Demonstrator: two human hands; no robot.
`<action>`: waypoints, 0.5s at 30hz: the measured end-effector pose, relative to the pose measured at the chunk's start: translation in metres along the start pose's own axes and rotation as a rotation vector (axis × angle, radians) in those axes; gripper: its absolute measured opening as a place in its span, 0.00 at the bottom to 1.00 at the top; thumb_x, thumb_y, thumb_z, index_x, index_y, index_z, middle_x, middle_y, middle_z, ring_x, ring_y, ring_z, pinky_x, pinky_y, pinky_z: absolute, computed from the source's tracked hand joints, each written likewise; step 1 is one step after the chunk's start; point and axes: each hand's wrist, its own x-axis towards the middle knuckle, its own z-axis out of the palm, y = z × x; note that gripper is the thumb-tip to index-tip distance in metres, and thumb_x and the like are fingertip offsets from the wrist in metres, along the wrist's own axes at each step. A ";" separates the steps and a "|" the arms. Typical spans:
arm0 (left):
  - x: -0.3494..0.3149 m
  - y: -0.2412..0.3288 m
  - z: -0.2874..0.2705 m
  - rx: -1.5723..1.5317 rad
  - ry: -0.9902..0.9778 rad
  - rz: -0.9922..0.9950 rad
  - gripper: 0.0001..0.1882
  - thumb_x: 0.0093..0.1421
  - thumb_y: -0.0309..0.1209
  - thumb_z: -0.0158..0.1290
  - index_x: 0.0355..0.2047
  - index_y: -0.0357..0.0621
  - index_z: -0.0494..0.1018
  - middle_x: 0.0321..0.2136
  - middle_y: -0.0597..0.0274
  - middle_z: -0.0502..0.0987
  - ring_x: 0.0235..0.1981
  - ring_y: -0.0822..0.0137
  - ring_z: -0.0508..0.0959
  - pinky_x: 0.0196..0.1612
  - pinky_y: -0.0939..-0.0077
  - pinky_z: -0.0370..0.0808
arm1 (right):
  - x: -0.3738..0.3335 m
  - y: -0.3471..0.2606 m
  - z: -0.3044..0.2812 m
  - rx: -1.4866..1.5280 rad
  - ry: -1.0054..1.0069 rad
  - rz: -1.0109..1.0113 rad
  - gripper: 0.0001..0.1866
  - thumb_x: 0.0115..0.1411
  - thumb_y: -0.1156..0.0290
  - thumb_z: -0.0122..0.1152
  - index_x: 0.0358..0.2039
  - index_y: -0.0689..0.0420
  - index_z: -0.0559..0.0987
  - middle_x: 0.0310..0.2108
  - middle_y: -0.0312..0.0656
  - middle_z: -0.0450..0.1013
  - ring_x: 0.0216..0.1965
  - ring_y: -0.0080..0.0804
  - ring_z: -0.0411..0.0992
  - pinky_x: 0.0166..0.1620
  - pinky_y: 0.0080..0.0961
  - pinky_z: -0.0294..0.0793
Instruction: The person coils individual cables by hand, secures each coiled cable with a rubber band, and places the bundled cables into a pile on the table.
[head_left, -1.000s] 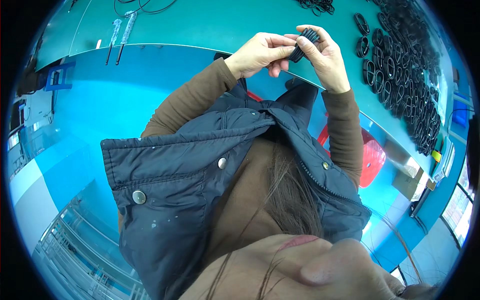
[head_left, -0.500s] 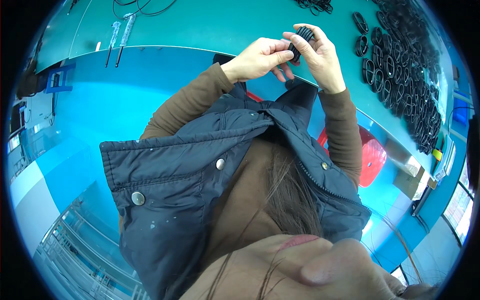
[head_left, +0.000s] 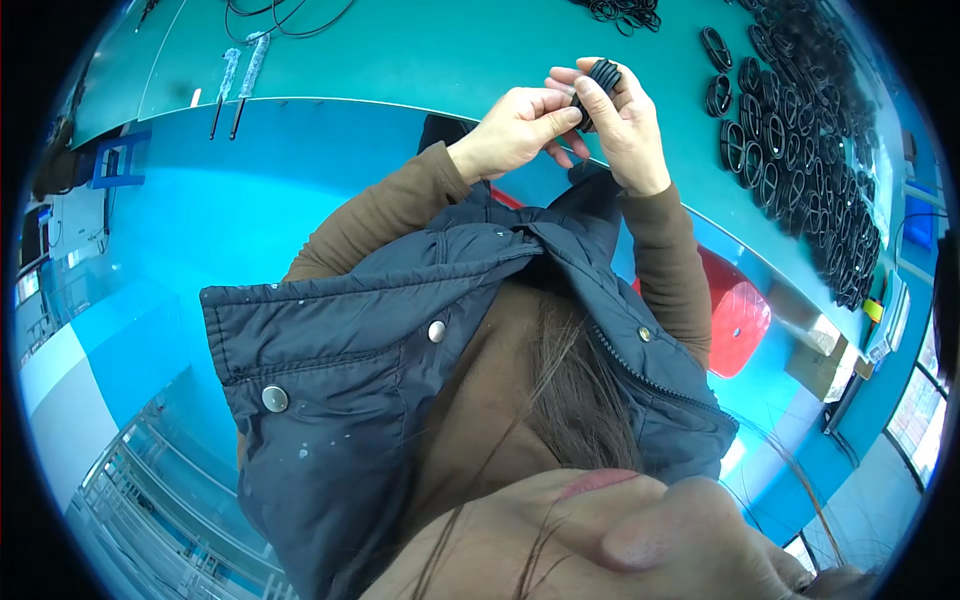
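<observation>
Over the near edge of the green table [head_left: 430,60], both hands meet on one coiled black cable [head_left: 601,88]. My right hand [head_left: 630,130] grips the coil between thumb and fingers. From the left side, my left hand [head_left: 515,125] has its thumb and fingers closed on the coil's lower end. The fingers partly cover the bundle, so its ends cannot be made out.
Many coiled black cables [head_left: 800,150] cover the table's right side. A loose black bundle [head_left: 622,12] lies at the far edge. Two plastic-wrapped rods [head_left: 245,85] overhang the left edge. A red stool [head_left: 735,315] and cardboard box [head_left: 822,365] stand lower right.
Both hands have shifted slightly with the coiled cable, the right one a little to the left. The grip on the coil looks much the same.
</observation>
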 end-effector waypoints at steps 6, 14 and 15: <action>0.004 -0.001 0.006 -0.060 0.073 0.021 0.14 0.68 0.32 0.45 0.49 0.35 0.69 0.38 0.53 0.76 0.32 0.65 0.80 0.31 0.81 0.80 | 0.002 0.001 -0.001 0.152 0.053 0.002 0.23 0.63 0.67 0.58 0.53 0.67 0.66 0.45 0.54 0.74 0.45 0.39 0.76 0.44 0.24 0.77; 0.006 -0.002 0.003 -0.044 0.066 -0.028 0.15 0.69 0.33 0.44 0.51 0.36 0.67 0.39 0.55 0.75 0.29 0.66 0.80 0.30 0.81 0.80 | -0.011 0.010 -0.012 0.211 0.044 0.131 0.20 0.65 0.69 0.54 0.53 0.67 0.66 0.49 0.55 0.72 0.47 0.38 0.75 0.50 0.25 0.75; 0.006 0.000 0.005 -0.044 0.061 -0.028 0.15 0.69 0.33 0.44 0.51 0.36 0.67 0.39 0.55 0.75 0.29 0.66 0.80 0.30 0.81 0.80 | -0.011 0.011 -0.013 0.209 0.048 0.129 0.20 0.65 0.69 0.54 0.53 0.67 0.66 0.49 0.55 0.72 0.47 0.38 0.75 0.50 0.25 0.75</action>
